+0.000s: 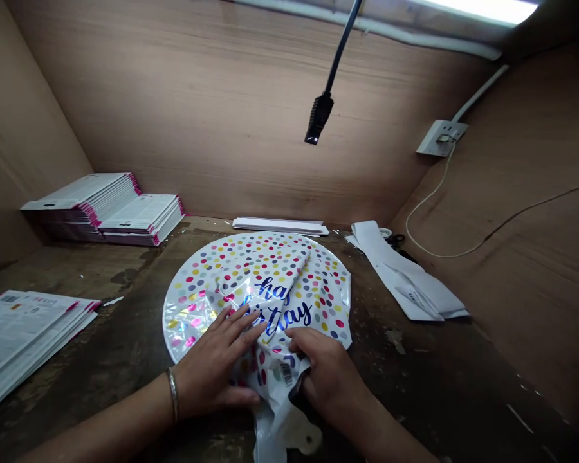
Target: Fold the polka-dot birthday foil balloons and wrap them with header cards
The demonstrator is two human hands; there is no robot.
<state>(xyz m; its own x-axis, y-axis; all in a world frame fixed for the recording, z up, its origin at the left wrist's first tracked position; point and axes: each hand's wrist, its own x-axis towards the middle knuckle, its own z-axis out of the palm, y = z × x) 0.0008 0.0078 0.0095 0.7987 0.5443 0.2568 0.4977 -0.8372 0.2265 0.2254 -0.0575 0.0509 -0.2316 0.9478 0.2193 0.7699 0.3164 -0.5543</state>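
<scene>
A flat foil balloon (pixel 270 257), white with coloured dots and blue birthday lettering, lies creased on the table in front of me. My left hand (pixel 217 360), a metal bangle on its wrist, rests on the lower left of the foil with fingers stretched out. On the lower right, my right hand (pixel 325 366) is closed, pinching the foil edge beside the printed barcode (pixel 285 373). Something dark shows under its fingers, too hidden to name. Below the hands runs the balloon's narrow neck (pixel 270 431), next to a pale tab with a hole (pixel 307 439).
Stacks of printed white packets (pixel 110 206) stand at the back left, with more packets (pixel 29 334) nearer. White strips (pixel 280 225) lie along the back wall. Folded white paper (pixel 405 276) and black-handled scissors (pixel 395 240) are at right. A black cable end (pixel 320 119) hangs overhead.
</scene>
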